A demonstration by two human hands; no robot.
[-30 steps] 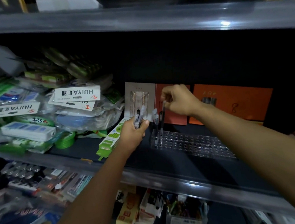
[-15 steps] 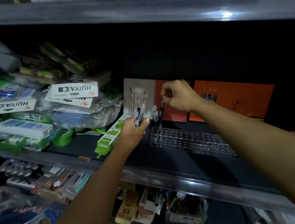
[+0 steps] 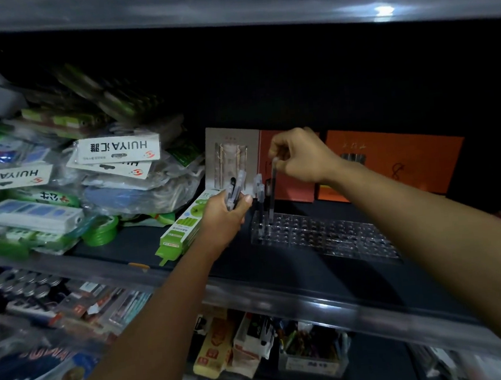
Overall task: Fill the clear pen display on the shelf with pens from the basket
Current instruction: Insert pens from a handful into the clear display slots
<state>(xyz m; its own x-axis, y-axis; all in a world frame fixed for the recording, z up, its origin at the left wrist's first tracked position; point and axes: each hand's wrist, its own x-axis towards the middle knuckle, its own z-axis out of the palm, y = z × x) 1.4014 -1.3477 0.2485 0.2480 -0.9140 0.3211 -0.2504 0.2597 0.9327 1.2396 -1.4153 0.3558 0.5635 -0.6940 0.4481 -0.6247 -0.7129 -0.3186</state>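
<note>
The right hand pinches the top of 1 pen between thumb and curled fingers, holding it upright with its lower end at the left end of the clear display, a flat tray of small round holes lying on the dark shelf. Whether the tip sits in a hole cannot be told. Just left of that pen, 2 more pens stand upright in the display's left end (their caps are pale and translucent). The left hand is just beside the display's left edge, its fingers curled round a small bunch of pens that stick up past the thumb; the number in the bunch is unclear. The rest of the display's holes look unfilled. Behind the display, orange boxes and a grey card pack lean against the dark back of the shelf. A green and white box lies beside the left wrist, and further left sits a heap of bagged goods with upside-down "HUIYA" labels, plus a green tape roll. Below the shelf's front rail, a lower shelf carries more packaged stationery, blurred.
</note>
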